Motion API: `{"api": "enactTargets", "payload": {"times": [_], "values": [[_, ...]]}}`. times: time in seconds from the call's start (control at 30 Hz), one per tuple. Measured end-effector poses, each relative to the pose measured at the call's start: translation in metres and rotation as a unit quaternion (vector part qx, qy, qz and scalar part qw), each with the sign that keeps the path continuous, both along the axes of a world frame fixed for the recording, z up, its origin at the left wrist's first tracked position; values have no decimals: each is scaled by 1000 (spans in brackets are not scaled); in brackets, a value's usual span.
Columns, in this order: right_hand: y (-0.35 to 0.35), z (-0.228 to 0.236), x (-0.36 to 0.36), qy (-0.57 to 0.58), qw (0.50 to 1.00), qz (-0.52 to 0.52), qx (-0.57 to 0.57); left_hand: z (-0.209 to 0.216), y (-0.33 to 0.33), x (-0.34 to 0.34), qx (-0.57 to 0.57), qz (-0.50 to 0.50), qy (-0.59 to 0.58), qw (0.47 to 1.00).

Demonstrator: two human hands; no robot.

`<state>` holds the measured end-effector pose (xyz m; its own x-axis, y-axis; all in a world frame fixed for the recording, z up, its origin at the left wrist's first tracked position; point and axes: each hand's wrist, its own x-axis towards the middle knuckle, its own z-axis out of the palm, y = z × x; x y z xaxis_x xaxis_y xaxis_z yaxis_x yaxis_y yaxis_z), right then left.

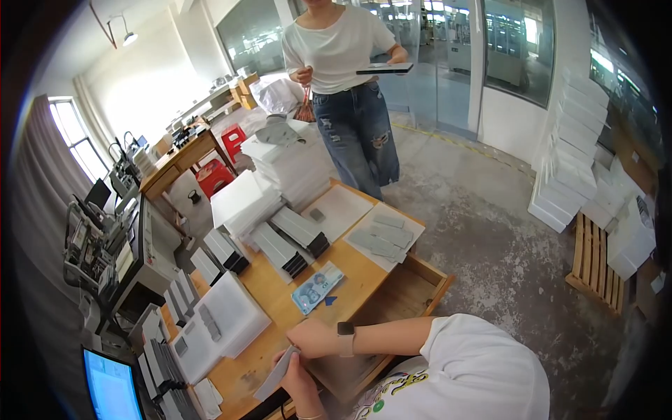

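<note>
My left hand is curled round a grey strip, likely steadying it. My right hand's grip I can't tell.

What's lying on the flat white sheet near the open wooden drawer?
Several thin, flat grey pieces lie on the sheet, some apparently overlapping. What lies beneath them is covered and can't be seen.
</note>
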<state>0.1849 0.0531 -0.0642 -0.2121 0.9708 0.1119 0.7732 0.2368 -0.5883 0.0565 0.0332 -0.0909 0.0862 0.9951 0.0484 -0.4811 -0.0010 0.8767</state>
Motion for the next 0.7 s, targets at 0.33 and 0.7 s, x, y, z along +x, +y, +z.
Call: {"api": "enactTargets", "payload": {"times": [0.33, 0.7], "values": [[-3, 0, -4, 5, 999, -34, 2, -2, 4, -7, -30, -25, -20, 999], [-5, -3, -4, 10, 999, -32, 33, 5, 2, -7, -22, -29, -28, 999]]}}
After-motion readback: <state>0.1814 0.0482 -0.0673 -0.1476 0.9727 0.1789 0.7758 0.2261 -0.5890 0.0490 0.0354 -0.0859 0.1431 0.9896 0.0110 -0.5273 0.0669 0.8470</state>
